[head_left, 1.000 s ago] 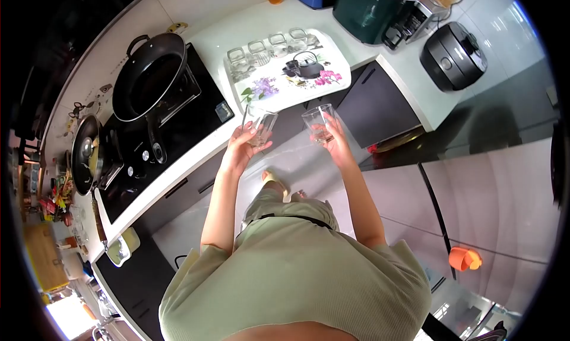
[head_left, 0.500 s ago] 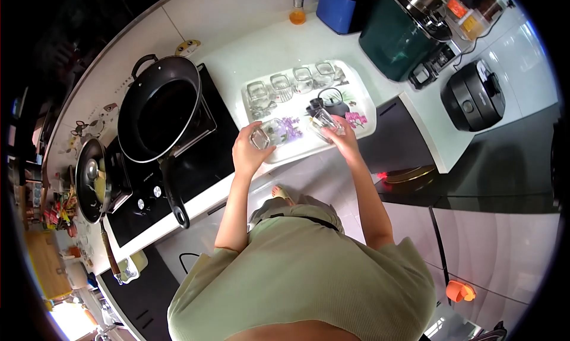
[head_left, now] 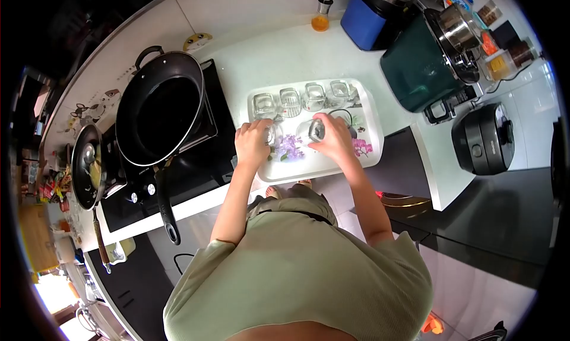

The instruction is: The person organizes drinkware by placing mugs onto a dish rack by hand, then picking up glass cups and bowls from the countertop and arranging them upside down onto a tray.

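A white tray (head_left: 371, 127) with printed flowers and a teapot lies on the pale counter. Along its far side stand several clear glasses (head_left: 290, 102) in a row. My left hand (head_left: 253, 140) is closed round a clear glass (head_left: 272, 134) over the tray's left part, just nearer to me than the leftmost glass of the row. Fingers of my right hand (head_left: 333, 138) wrap round another clear glass (head_left: 307, 131) over the middle of the tray, its end facing up. Whether either held glass touches the tray is hard to tell.
Left of the tray is a black cooktop (head_left: 196, 175) with a large frying pan (head_left: 160, 109) and a smaller pan (head_left: 89, 166). Beyond and to the right are a spice jar (head_left: 321, 14), a blue appliance (head_left: 363, 19), a green pot-like appliance (head_left: 415, 62) and a black cooker (head_left: 484, 139).
Both hands have moved forward with their glasses, from in front of the counter to over the tray. The view has shifted, so the counter items sit lower in it.
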The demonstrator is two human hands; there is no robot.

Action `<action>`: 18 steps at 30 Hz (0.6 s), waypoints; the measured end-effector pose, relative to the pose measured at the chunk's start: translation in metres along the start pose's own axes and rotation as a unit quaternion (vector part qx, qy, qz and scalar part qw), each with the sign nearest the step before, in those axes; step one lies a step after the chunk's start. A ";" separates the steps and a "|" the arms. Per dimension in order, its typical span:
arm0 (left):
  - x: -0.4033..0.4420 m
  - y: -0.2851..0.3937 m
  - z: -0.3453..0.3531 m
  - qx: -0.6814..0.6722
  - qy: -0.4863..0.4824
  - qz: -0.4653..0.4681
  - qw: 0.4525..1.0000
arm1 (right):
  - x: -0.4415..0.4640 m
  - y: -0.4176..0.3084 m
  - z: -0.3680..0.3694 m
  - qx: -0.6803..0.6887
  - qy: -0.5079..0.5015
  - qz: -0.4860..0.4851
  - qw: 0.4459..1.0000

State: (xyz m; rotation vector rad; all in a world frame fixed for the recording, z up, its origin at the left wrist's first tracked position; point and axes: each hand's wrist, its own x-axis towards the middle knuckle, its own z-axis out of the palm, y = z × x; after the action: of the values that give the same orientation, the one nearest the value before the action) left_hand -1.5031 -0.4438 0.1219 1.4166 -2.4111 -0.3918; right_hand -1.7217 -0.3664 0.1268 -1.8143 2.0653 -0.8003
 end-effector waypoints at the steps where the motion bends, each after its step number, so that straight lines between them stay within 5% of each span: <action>1: 0.003 0.003 -0.002 -0.001 -0.013 -0.013 1.000 | 0.005 0.002 0.002 0.007 -0.006 -0.022 1.000; 8: 0.015 0.003 0.013 -0.001 -0.017 -0.032 0.999 | 0.034 0.002 0.011 0.015 -0.101 -0.040 0.994; 18: 0.020 0.006 0.016 0.000 -0.020 -0.050 0.999 | 0.048 0.004 0.032 0.021 -0.092 -0.115 0.989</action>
State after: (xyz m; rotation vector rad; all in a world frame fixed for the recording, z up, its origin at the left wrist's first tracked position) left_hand -1.5234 -0.4577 0.1118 1.5480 -2.3769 -0.4471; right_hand -1.7162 -0.4199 0.1062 -2.0442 1.7359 -0.6976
